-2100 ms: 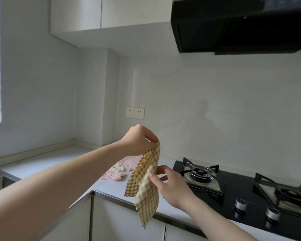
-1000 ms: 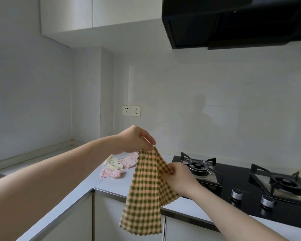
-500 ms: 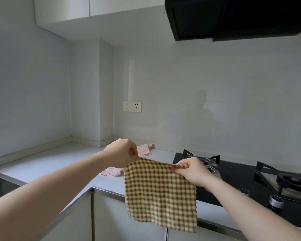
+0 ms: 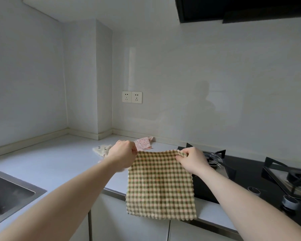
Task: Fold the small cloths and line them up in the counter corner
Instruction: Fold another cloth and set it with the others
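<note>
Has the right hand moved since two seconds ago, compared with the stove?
Yes. The right hand moved up from below the checked cloth to pinch its top corner, level with the stove burner.

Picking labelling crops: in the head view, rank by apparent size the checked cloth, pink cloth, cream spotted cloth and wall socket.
1. Green-and-cream checked cloth, largest, though nearest the camera.
2-4. Unsure: pink patterned cloth, cream spotted cloth partly hidden behind the left hand, and white double wall socket look alike.

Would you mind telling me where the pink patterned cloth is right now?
In the head view the pink patterned cloth lies on the counter against the back wall, below the socket, just behind the left hand.
</note>
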